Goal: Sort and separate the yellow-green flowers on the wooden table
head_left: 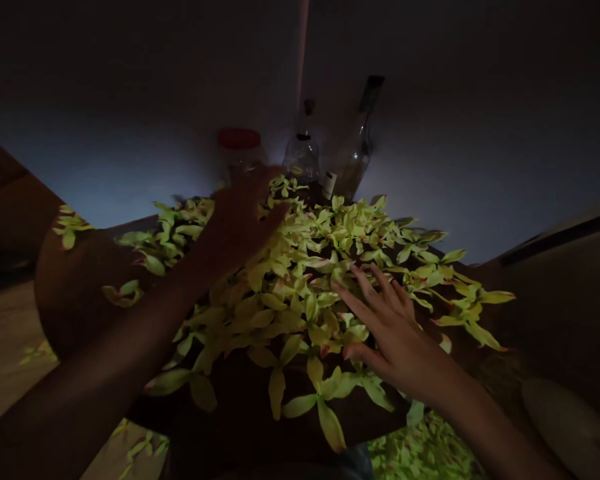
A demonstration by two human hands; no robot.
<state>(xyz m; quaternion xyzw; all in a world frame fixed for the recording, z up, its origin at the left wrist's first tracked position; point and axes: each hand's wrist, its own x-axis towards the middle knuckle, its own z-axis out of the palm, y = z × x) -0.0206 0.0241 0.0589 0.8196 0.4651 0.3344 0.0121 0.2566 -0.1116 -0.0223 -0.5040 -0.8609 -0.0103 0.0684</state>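
A heap of yellow-green flowers (300, 293), some with pinkish tips, covers much of a dark round table (75, 287). My left hand (245, 213) reaches over the back left of the heap, thumb apart from the fingers; it is dark and blurred, and its fingertips are hard to make out. Nothing shows in its grasp. Over the right part of the heap, my right hand (385, 323) rests palm down with fingers spread, touching the flowers and holding nothing.
Behind the flowers stand a red-lidded jar (239, 139), a clear rounded bottle (301, 157) and a taller clear bottle (357, 157), near the wall corner. More flowers (420, 447) lie below the table's front right. A few are scattered on the floor (5, 340) at left.
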